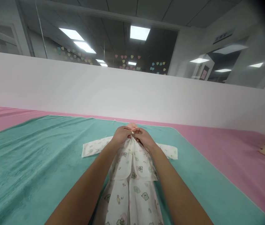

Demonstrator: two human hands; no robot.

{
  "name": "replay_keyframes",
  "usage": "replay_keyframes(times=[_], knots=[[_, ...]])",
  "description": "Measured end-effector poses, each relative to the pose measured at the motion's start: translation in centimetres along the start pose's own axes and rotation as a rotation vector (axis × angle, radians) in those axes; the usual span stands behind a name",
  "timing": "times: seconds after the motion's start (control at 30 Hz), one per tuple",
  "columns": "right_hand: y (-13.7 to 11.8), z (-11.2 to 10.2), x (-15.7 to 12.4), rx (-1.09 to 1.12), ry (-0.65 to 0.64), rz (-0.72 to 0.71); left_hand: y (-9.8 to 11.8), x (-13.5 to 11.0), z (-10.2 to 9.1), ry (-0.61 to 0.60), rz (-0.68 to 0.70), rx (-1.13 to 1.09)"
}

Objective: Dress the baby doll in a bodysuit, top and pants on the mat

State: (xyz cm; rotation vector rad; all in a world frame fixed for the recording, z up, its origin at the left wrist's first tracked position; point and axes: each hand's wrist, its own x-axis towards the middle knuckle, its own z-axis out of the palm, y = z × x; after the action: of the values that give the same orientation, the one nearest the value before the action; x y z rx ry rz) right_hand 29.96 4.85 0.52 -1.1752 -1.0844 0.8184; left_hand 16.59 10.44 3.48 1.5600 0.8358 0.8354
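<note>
teal towel (36,162), one printed gown (132,165), left hand (121,135), right hand (144,139), fingers (129,132) clamped on collar (132,140)

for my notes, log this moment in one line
gown: white, printed, on teal towel | left hand: at collar | right hand: at collar

- left forearm (85,184) showing bare behind the left hand (121,135), narrowing smoothly toward the wrist;
- right forearm (176,187) showing bare behind the right hand (144,139), narrowing the same way;
- slender fingers (129,132) tapering beyond both palms;
</note>
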Motion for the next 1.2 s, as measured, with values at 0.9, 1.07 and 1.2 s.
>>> replay_keyframes(times=[0.9,1.07,1.2], knots=[[0.6,0.0,0.4,-0.074,0.088,0.011,-1.6,1.1,0.6,0.023,0.179,0.131],[0.8,0.3,0.7,-0.166,0.146,-0.028,-1.8,1.7,0.6,0.152,0.192,0.255],[0.5,0.9,-0.4,-0.286,0.266,-0.115,-1.6,0.7,0.6,0.174,0.233,0.307]])
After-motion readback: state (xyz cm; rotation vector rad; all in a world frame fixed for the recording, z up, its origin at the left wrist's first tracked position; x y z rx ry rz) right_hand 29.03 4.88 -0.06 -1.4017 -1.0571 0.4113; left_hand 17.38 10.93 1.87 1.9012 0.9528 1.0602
